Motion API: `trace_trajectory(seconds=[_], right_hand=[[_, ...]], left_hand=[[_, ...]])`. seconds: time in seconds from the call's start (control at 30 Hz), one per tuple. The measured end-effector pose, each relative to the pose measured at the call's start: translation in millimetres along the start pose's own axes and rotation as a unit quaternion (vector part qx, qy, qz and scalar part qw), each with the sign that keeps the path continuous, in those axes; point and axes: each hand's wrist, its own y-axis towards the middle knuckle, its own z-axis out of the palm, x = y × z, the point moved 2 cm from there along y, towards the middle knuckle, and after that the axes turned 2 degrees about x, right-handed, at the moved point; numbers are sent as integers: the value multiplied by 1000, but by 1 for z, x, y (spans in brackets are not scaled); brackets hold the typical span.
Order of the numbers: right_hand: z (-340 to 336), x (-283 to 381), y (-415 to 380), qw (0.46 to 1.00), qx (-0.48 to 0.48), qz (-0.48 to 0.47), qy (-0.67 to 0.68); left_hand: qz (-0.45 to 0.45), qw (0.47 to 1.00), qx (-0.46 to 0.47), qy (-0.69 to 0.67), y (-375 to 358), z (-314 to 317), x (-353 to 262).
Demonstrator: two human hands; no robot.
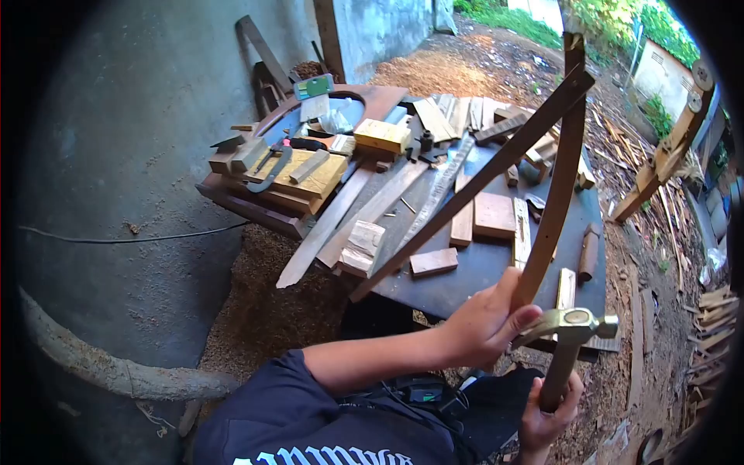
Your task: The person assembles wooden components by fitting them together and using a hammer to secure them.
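My left hand (pixel 487 319) is closed around the lower part of a slightly curved brown wooden strip (pixel 559 186), held upright. A second, straight wooden strip (pixel 473 190) crosses it near the top and slants down to the left; they seem joined there. My right hand (pixel 549 415) grips the handle of a claw hammer (pixel 576 327) just below its head. The hammer's claw points towards my left hand, close to the lower end of the curved strip. Whether the claw touches the strip is hidden behind my thumb.
A dark work table (pixel 434 288) carries several wood blocks and boards. On its left lie a clamp (pixel 273 172), a yellowish block (pixel 382 136) and a phone-like device (pixel 313 87). A jointed wooden piece (pixel 673 143) stands at right. Wood scraps and sawdust cover the ground.
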Motion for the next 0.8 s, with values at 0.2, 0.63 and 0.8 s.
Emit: trace_trajectory(seconds=[0.2,0.63,0.8], right_hand=[[-17,21,30,997,62,-44,-27],[-21,15,25,994,65,-85,-23],[-21,7,14,990,121,-41,-60]], left_hand=[[48,998,7,28,1,-8,-2],[-11,994,50,-98,11,-14,0],[-11,940,-41,-337,45,-14,-21]])
